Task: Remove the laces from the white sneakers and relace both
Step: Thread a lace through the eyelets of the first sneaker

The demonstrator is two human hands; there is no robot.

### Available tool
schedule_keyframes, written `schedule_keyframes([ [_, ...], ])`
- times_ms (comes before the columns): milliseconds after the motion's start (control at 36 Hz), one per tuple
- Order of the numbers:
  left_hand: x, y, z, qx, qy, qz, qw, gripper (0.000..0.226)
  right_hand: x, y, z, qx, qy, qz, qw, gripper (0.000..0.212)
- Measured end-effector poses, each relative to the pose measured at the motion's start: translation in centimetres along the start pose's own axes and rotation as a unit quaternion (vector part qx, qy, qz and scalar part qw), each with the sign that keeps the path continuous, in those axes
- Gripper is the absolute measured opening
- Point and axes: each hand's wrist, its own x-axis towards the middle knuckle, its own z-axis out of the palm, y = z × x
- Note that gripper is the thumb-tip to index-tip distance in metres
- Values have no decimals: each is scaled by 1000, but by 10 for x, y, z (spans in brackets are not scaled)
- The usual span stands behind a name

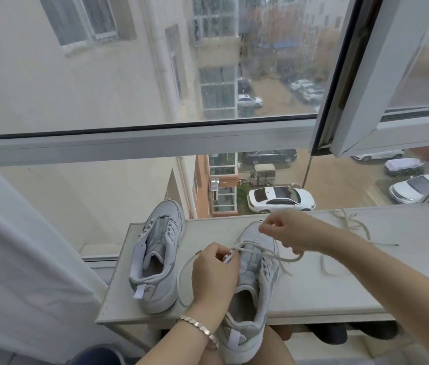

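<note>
Two white sneakers are sitting on a small white table (313,291) pushed up against the window (155,146), and a person is working on the closer one. The far sneaker (158,256) is sitting on the left side of the tabletop, toe pointing at the glass, tongue flopped open and no lace showing in its eyelets. The near sneaker (250,293) is lying just right of it, with its heel hanging off the front edge over the person's lap.

The left hand (214,275) is curling tight around the near sneaker's upper at the eyelets, thumb and fingers clamping the edge right where the lace (268,252) is crossing. A bracelet (200,325) is riding on that wrist. The right hand (284,231) is hovering above the toe, pinching a strand of the same lace between thumb and fingertips and holding it up, so the cord is running from there down to the eyelets. More of that lace is looping out around the left of the shoe and trailing off to the right.

A spare lace (350,225) is lying loose on the right part of the table, well clear of both shoes. A pale curtain (10,259) is hanging on the left, and parked cars (280,198) are showing down below through the glass.
</note>
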Motion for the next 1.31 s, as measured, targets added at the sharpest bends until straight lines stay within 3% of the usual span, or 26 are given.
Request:
schedule_keyframes([
  [83, -4, 2, 5, -37, 9, -11, 999, 19, 0, 10, 16, -123, 59, -26, 990, 38],
  [222, -10, 5, 7, -97, 3, -38, 995, 16, -1, 3, 36, -110, 106, -158, 976, 33],
  [389, -10, -3, 2, -110, -36, -16, 993, 18, 5, -3, 53, -254, 106, -130, 953, 36],
  [472, -13, -5, 0, -87, -32, 23, 995, 21, 0, -2, 58, -237, 127, -210, 940, 33],
  [528, -14, -6, 1, -73, -15, 31, 997, 31, -9, -4, 62, -159, 143, -279, 936, 27],
  [611, -15, -1, 4, -40, 18, 34, 998, 45, -35, -30, 62, 49, 154, -349, 923, 19],
  [722, -12, 2, 8, -52, 38, 27, 998, 39, -71, -70, 40, 304, 118, -424, 845, 21],
  [778, -9, -2, 9, -51, 35, 18, 998, 39, -75, -72, 15, 450, 126, -402, 788, 26],
  [806, -8, -3, 9, -55, 33, 15, 998, 32, -72, -67, 2, 503, 141, -353, 776, 34],
  [833, -7, -4, 9, -61, 31, 9, 998, 23, -68, -60, -9, 521, 156, -288, 788, 43],
  [861, -6, -5, 9, -68, 33, 2, 997, 16, -62, -50, -17, 490, 177, -217, 826, 49],
  [917, -6, -5, 9, -86, 39, -2, 996, 12, -49, -24, -22, 300, 202, -83, 929, 48],
  [972, -7, -4, 10, -99, 34, -3, 995, 11, -41, 0, -17, 93, 165, 13, 982, 32],
  [1056, -10, 0, 12, -98, 23, 0, 995, 15, -33, 17, 6, -99, 116, 61, 986, 18],
  [1139, -11, -1, 11, -103, 19, 2, 995, 16, -25, 10, 26, -80, 159, 4, 984, 24],
  [1194, -11, -2, 10, -98, 11, 8, 995, 15, -17, 1, 39, -93, 143, -35, 985, 33],
  [1306, -11, -5, 7, -90, -10, 26, 996, 18, -1, -10, 58, -225, 91, -70, 968, 39],
])
